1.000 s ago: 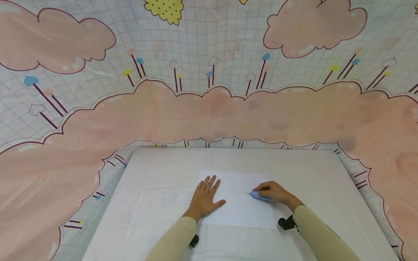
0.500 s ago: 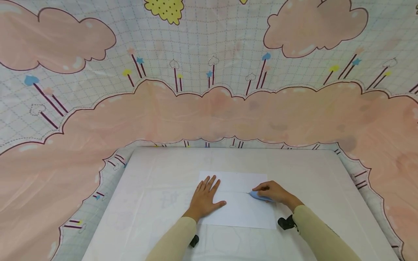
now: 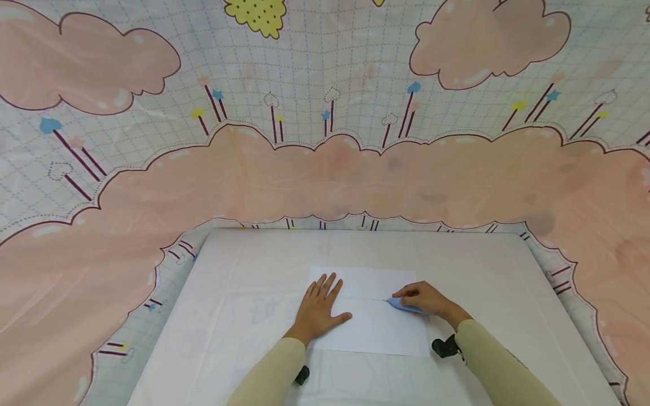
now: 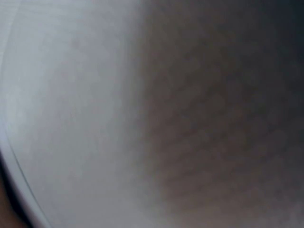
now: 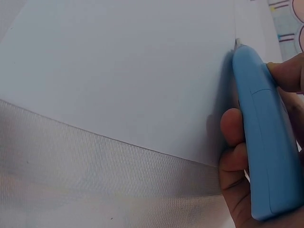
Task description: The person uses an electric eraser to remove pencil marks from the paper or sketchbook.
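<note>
A sheet of white paper [image 3: 365, 332] lies on the table, with a thin line across its middle. My left hand [image 3: 317, 313] rests flat on its left part, fingers spread and thumb out to the right. At the sheet's right side my right hand [image 3: 426, 299] grips a light blue electric eraser [image 5: 268, 137]. Its small white tip points left and lies at the line on the paper. In the right wrist view, fingers [image 5: 232, 126] curl round the body and the thumb lies on its far side. The left wrist view is dark and blurred.
The white-covered table [image 3: 244, 270] extends around the sheet. A patterned curtain [image 3: 325, 180] with pink clouds hangs behind and beside it. Black wrist devices, one of them the right camera [image 3: 445, 347], sit under both sleeves.
Hardly anything differs. My left hand stays in place on the paper, and the right hand with the electric eraser shows at most a tiny shift left.
</note>
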A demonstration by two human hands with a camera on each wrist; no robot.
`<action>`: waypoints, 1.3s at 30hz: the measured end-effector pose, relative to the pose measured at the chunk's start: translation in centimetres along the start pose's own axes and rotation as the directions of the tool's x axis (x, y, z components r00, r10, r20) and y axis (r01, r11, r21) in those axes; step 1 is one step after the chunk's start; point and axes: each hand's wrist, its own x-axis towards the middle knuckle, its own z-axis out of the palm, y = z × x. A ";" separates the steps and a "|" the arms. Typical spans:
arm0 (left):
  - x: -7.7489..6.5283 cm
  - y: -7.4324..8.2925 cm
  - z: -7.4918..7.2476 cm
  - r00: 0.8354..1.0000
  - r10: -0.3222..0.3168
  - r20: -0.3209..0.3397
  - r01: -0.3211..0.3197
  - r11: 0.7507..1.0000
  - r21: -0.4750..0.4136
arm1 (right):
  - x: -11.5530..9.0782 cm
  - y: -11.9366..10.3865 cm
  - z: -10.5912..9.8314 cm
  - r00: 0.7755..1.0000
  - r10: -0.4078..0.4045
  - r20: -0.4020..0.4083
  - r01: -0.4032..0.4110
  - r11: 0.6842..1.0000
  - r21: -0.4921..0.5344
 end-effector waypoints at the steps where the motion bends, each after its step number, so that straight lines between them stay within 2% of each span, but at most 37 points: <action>1: 0.0 0.0 0.0 1.000 0.001 -0.001 -0.001 1.000 -0.005 | 0.0 0.0 0.0 1.000 0.000 -0.002 0.000 1.000 0.000; 7: 0.1 0.0 0.1 1.000 0.000 -0.003 0.000 1.000 -0.011 | 0.0 0.1 0.1 1.000 0.021 -0.001 -0.021 1.000 0.000; 14: 0.2 0.0 0.2 1.000 -0.001 -0.008 0.001 1.000 -0.009 | 0.1 0.1 0.0 1.000 0.003 -0.004 -0.003 1.000 0.004; 21: 0.1 0.1 0.1 1.000 -0.005 -0.003 0.005 1.000 -0.018 | 0.3 0.2 -0.1 1.000 0.026 0.001 -0.026 1.000 -0.005; 39: 0.0 0.1 0.0 1.000 -0.003 -0.003 0.003 1.000 -0.017 | 0.0 0.2 0.2 1.000 0.023 0.006 -0.023 1.000 -0.015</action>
